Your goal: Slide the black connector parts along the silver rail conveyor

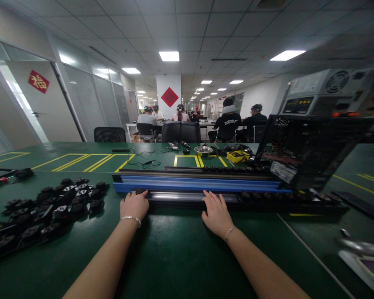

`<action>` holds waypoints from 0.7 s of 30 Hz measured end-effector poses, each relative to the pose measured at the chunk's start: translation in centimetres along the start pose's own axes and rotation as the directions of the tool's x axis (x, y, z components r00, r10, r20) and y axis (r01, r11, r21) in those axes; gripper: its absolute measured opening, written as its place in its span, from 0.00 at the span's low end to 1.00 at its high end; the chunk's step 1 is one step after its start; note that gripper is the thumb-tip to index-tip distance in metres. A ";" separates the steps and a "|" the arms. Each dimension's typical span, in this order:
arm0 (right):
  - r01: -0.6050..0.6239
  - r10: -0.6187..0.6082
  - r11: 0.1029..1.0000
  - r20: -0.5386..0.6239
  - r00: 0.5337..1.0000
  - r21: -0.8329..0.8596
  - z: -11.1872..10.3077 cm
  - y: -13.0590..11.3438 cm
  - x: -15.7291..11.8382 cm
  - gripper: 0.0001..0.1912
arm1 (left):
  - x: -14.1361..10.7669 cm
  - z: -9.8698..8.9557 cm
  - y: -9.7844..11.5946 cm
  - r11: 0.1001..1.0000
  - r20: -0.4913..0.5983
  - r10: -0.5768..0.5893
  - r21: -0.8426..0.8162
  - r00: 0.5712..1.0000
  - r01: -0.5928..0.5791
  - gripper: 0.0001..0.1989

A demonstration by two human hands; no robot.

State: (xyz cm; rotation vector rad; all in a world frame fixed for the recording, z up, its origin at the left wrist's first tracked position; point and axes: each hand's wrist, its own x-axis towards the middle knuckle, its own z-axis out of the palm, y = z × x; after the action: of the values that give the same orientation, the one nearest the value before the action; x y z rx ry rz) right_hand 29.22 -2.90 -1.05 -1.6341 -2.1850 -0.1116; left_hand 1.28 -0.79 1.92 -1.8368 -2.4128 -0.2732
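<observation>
Along the near side of the blue rail (199, 185): one black rail (174, 196) with a shiny channel, its long axis running left to right, parallel to the blue rail. It lay directly ahead of the fingers of both hands, crosswise to the forearms.

Left hand (134, 206): before the blue rail's left part, fingers bunched narrowly about a small black part (140, 191) on the black rail; whether they gripped it or merely rested against it could not be told. This was the hand nearer that part.

Right hand (216, 214): before the blue rail's middle, fingers loosely spread, fingertips at the black rail, nothing seen held. It was the nearer hand to the row of black units (262, 195), which sat before the blue rail's right part.

Left of the blue rail: one heap of black parts (65, 203).

Beyond it: a metal bowl (203, 150) and a yellow basket (237, 156).

At its right end: an open computer case (299, 153).

Writing, all well beyond the blue rail: a red door sign (38, 82) bearing 福 in gold; a red pillar sign (170, 97), its character unclear; a dark jacket (232, 122) with white lettering, not surely legible.
</observation>
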 end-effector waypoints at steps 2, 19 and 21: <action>-0.002 0.002 1.000 0.007 1.000 -0.001 0.0 0.0 0.0 0.20 | 0.1 0.0 -0.1 1.000 -0.002 -0.006 -0.001 1.000 0.006 0.23; -0.005 0.006 1.000 -0.010 1.000 0.002 0.2 0.0 0.0 0.20 | 0.4 0.0 -0.8 1.000 0.000 -0.017 -0.007 1.000 0.017 0.23; -0.003 0.003 1.000 -0.013 1.000 0.003 0.2 0.0 0.0 0.20 | 0.4 -0.1 -0.8 1.000 0.004 -0.026 -0.011 1.000 0.026 0.23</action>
State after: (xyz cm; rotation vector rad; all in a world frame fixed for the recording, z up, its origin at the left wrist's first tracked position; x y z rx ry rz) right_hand 29.20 -2.79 -1.24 -1.6303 -2.1721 -0.1174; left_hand 0.40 -0.69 2.03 -1.8135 -2.4435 -0.2860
